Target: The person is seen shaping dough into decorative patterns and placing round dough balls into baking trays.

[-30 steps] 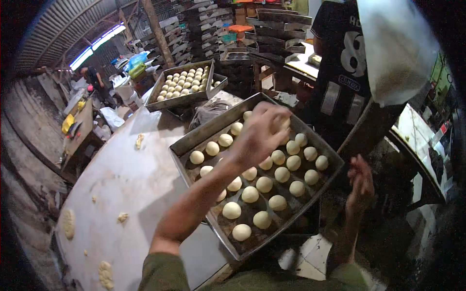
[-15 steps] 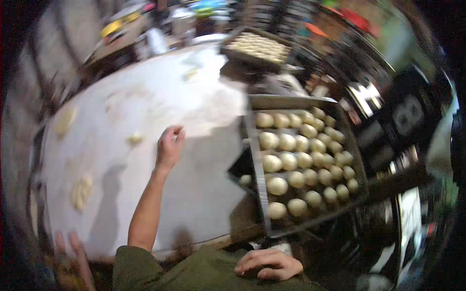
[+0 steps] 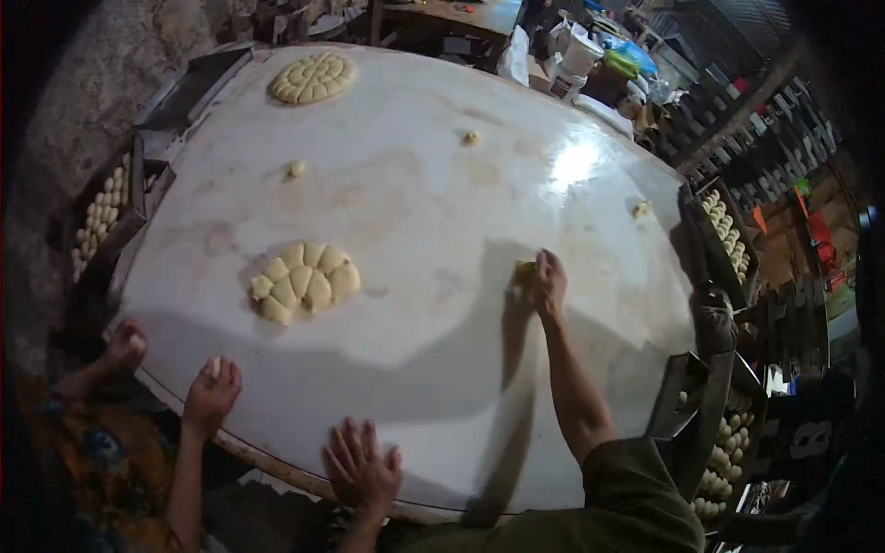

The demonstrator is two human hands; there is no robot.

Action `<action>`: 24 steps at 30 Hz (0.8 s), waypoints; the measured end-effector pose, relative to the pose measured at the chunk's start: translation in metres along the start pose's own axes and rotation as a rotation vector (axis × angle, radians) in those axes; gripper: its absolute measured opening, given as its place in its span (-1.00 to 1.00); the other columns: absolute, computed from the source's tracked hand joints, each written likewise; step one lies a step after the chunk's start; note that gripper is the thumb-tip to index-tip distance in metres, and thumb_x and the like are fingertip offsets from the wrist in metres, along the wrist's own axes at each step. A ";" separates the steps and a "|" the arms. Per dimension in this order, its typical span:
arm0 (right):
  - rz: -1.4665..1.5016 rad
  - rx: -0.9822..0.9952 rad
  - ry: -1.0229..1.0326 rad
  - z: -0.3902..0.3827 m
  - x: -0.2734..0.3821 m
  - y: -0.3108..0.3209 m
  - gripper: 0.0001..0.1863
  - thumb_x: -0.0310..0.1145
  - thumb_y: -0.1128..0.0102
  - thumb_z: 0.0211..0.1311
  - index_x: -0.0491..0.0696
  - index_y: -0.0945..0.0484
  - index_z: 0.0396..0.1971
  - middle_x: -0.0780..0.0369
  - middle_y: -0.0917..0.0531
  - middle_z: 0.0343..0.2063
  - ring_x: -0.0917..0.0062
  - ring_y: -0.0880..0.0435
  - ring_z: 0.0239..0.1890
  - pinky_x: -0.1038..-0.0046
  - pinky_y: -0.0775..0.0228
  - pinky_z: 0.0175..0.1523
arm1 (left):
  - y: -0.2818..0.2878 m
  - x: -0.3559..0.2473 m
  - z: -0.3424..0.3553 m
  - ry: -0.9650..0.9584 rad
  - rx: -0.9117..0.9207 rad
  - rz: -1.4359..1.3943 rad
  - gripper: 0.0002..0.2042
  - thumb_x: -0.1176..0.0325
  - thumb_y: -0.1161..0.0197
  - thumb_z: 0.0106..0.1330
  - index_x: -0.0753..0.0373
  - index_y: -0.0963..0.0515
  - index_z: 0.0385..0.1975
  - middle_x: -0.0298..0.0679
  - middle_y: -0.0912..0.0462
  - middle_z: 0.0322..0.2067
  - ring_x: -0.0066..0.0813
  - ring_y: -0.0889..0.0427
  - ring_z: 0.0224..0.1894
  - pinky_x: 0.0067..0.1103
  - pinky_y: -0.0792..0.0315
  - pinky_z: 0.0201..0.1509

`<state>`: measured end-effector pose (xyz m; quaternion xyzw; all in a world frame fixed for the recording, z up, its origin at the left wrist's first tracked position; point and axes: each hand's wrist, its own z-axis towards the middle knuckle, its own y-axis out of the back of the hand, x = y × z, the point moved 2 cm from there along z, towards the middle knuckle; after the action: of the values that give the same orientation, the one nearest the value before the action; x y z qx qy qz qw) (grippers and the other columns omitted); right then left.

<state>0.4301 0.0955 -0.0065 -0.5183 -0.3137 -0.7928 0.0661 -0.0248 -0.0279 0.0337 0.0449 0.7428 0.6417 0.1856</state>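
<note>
My left hand (image 3: 362, 464) lies with its fingers spread on the near edge of the large pale table (image 3: 442, 350), holding nothing. Farther right, my right hand (image 3: 550, 281) reaches out over the tabletop, its fingers closed on a small yellowish flat piece (image 3: 525, 269); whether this is dough or a scraper I cannot tell. To the left of it lies a round slab of dough (image 3: 306, 279) divided into several joined pieces. Small dough scraps (image 3: 470, 138) sit farther back.
Another divided dough round (image 3: 312, 78) lies at the far left. Trays of dough balls stand at the left (image 3: 101, 217), right (image 3: 726, 235) and near right (image 3: 724, 461). A co-worker's hands (image 3: 212, 392) are at the left edge. Buckets (image 3: 579, 55) stand beyond the table.
The view has swung left, bringing the dough rounds and co-worker into clearer sight. My right hand has gone from beside my body to over the table; my left has drawn back to the near edge.
</note>
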 end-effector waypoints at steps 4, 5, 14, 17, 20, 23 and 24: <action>-0.069 0.400 0.209 -0.081 0.072 -0.087 -0.81 -0.43 -0.06 0.16 -0.16 -0.48 -0.24 0.13 -0.54 -0.23 0.26 -0.45 -0.14 0.35 -0.28 0.02 | 0.002 0.032 0.004 0.031 -0.066 0.101 -0.38 -0.03 0.02 0.23 0.17 -0.17 0.24 0.00 -0.07 0.27 0.09 0.01 0.31 0.05 0.15 0.29; 0.021 0.445 0.080 -0.109 0.070 -0.075 -0.80 -0.47 -0.08 0.13 -0.14 -0.48 -0.22 0.12 -0.52 -0.15 0.24 -0.42 -0.07 0.33 -0.24 0.07 | 0.001 0.034 0.004 0.038 -0.058 0.085 -0.38 -0.03 0.02 0.23 0.17 -0.17 0.24 0.00 -0.07 0.27 0.09 0.01 0.31 0.05 0.15 0.29; -0.879 0.188 0.536 -0.055 0.001 0.028 -0.79 -0.28 -0.01 0.16 -0.12 -0.47 -0.39 0.10 -0.48 -0.31 0.18 -0.35 -0.16 0.20 -0.20 -0.04 | 0.003 0.026 0.015 -0.044 0.043 0.008 -0.39 0.01 0.08 0.29 0.26 -0.12 0.25 0.10 -0.04 0.26 0.22 0.09 0.31 0.13 0.29 0.27; -0.400 0.367 0.136 -0.077 0.041 -0.039 -0.73 -0.23 0.09 0.20 -0.14 -0.46 -0.42 0.08 -0.47 -0.36 0.20 -0.34 -0.19 0.21 -0.15 -0.01 | 0.015 0.027 0.015 -0.048 0.103 0.065 -0.38 0.01 0.02 0.26 0.29 -0.15 0.22 0.12 -0.04 0.26 0.26 0.11 0.31 0.14 0.28 0.26; -0.383 0.656 0.282 -0.169 0.045 -0.008 -0.79 -0.39 -0.01 0.11 -0.12 -0.49 -0.26 0.13 -0.47 -0.22 0.16 -0.33 -0.09 0.24 -0.15 0.10 | 0.026 0.025 0.040 -0.018 0.077 0.031 -0.43 0.07 -0.09 0.19 0.29 -0.27 0.13 0.10 -0.13 0.21 0.22 -0.01 0.27 0.10 0.12 0.24; -0.520 0.557 0.275 -0.209 0.027 0.083 -0.81 -0.51 -0.08 0.09 -0.13 -0.48 -0.25 0.19 -0.47 -0.28 0.28 -0.39 -0.12 0.30 -0.31 -0.02 | 0.008 -0.008 0.127 -0.373 -0.032 -0.307 -0.54 0.19 -0.22 0.08 0.24 -0.40 -0.03 0.01 -0.28 0.08 0.07 -0.22 0.12 -0.05 -0.10 0.14; -0.535 0.526 0.267 -0.200 0.023 0.091 -0.81 -0.51 -0.08 0.09 -0.13 -0.48 -0.25 0.19 -0.47 -0.28 0.28 -0.39 -0.12 0.30 -0.31 -0.02 | -0.002 -0.036 0.164 -0.408 -0.141 -0.345 -0.57 0.22 -0.24 0.05 0.22 -0.42 -0.07 -0.01 -0.32 0.03 0.01 -0.27 0.07 -0.09 -0.15 0.10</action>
<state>0.3027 -0.0853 -0.0013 -0.2761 -0.6187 -0.7350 0.0278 0.0634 0.1144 0.0216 0.0330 0.6401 0.6286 0.4406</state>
